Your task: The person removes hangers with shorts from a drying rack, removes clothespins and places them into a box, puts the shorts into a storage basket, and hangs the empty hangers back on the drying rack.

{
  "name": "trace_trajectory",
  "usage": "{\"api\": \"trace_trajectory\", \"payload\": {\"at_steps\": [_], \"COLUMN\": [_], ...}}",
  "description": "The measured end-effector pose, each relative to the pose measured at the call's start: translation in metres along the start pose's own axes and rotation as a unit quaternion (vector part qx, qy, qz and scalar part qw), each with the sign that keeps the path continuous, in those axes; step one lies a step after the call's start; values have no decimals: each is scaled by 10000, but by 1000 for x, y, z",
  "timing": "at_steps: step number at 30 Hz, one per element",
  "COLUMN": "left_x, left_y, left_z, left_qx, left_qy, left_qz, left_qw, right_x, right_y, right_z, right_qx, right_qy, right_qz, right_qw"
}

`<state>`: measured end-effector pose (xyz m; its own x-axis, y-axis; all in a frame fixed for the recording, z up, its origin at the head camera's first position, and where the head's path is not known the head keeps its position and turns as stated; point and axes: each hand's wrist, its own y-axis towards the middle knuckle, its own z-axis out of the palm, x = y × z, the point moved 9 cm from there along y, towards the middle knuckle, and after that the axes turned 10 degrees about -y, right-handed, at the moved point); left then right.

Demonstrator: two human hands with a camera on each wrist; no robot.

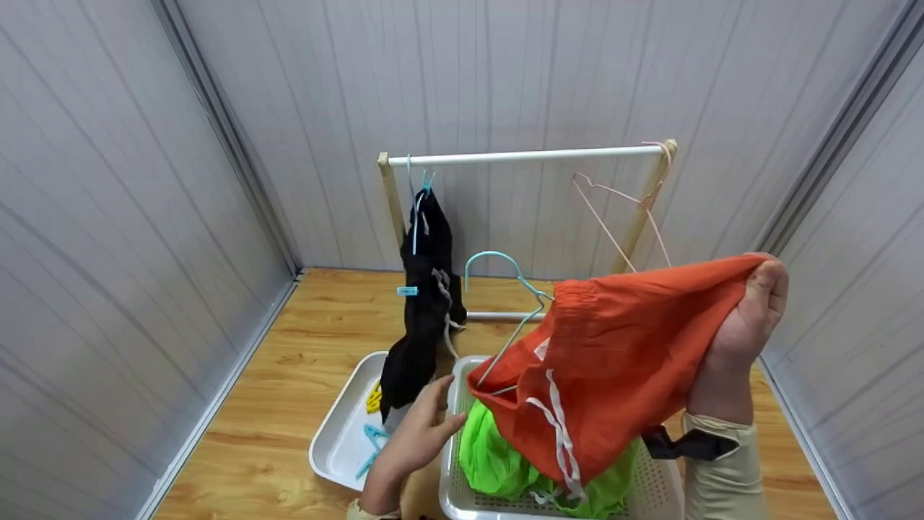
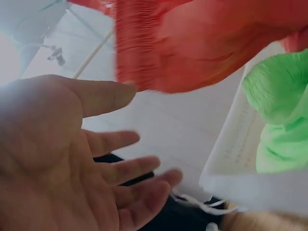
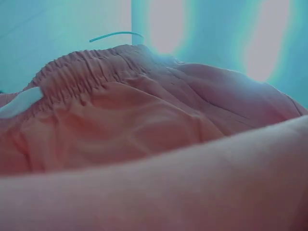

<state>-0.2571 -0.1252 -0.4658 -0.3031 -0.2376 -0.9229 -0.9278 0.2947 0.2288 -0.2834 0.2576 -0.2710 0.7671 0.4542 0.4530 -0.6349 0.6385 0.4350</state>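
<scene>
Orange drawstring shorts (image 1: 613,354) are held up at the right by my right hand (image 1: 747,318), its fingers curled over the cloth. A light blue hanger (image 1: 530,283) reaches into their waistband, hook sticking out on the left; the part inside is hidden. White drawstrings (image 1: 559,426) dangle from the front. My left hand (image 1: 419,437) has its fingers spread, with nothing in them. In the left wrist view its thumb lies right at the waistband's edge (image 2: 137,53). The right wrist view shows the gathered waistband (image 3: 91,72) beyond my forearm.
Below the shorts, a white basket (image 1: 449,469) holds bright green clothing (image 1: 494,455). A white tray (image 1: 339,426) with yellow and blue clips stands at the left. Black clothing (image 1: 426,289) hangs from the rack's rail (image 1: 520,155), and a pink hanger (image 1: 613,189) hangs at its right end.
</scene>
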Motion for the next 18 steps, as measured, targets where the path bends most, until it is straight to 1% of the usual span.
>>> {"api": "trace_trajectory", "payload": {"at_steps": [3,7,9,10,12,14,16,18], "left_x": [-3,-6,-20,-29,-47,-65,-74,-75], "left_y": [7,15,14,13,11,8,7,8], "left_z": [4,6,3,0,-5,-11,-16,-20], "left_qx": [23,-16,-121,-217,-462,-748,-1046,-1278], "left_qy": [-54,-131,-162,-181,-261,-335,-343,-311], "left_qz": [97,297,364,461,713,1032,1467,1798], "left_qw": [9999,9995,9991,9985,9960,9913,9830,9749], "right_x": [-5,-14,-18,-19,-22,-25,-27,-29], "right_y": [-3,-6,-8,-8,-8,-7,-6,-5], "right_z": [-2,-9,-14,-16,-20,-24,-26,-27], "right_qx": [-199,-417,-550,-610,-720,-779,-739,-662], "right_qy": [269,226,134,151,220,310,288,172], "right_qz": [395,877,1051,1122,1246,1365,1377,1368], "right_qw": [9987,9950,9928,9917,9893,9871,9873,9882]}}
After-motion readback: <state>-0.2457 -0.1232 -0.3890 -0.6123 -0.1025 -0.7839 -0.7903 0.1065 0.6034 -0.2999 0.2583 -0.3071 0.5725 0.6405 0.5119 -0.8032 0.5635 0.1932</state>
